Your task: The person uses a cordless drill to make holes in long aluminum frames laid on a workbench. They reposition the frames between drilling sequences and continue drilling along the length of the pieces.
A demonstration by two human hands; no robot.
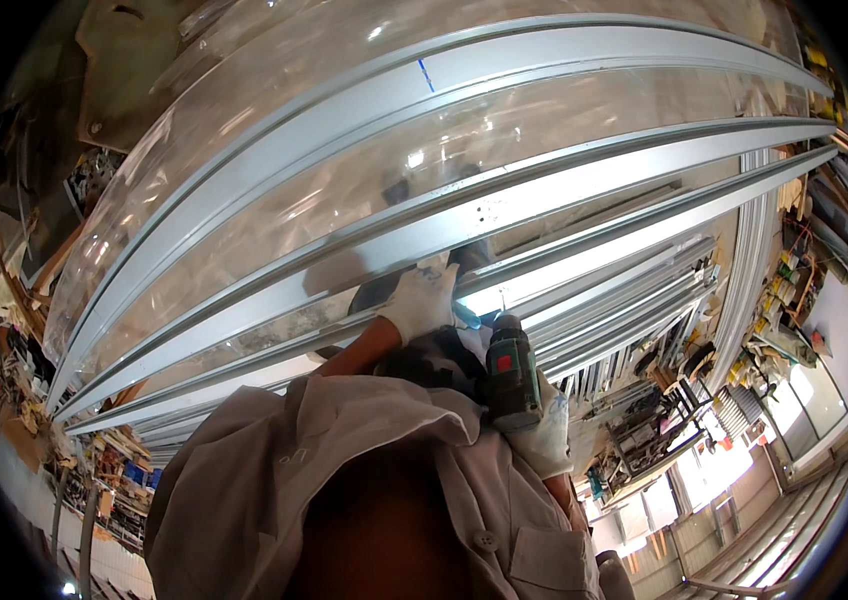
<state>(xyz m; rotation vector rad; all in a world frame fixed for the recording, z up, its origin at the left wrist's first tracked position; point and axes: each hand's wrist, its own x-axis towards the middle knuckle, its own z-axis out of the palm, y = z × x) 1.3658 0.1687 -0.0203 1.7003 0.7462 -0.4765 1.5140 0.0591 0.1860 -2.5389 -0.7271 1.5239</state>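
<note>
A large frame of silver aluminium rails [504, 205] with clear panes [244, 130] stretches across in front of me. My left hand [422, 300], in a white glove, lies pressed on a lower rail with its fingers spread toward the rail's edge. Just to its right, my right hand [547, 435], also in a white glove, grips the handle of a green and black cordless drill [512, 372]. The drill's nose points up at the bright strip of rail beside my left hand. Its tip is hidden behind the drill body.
Several loose aluminium profiles [634, 300] lie stacked to the right of the frame. Shelves with tools and clutter [774, 300] line the right side, and a bright doorway [734, 460] opens at the lower right. More clutter [14, 330] fills the left. My grey shirt [344, 470] covers the bottom.
</note>
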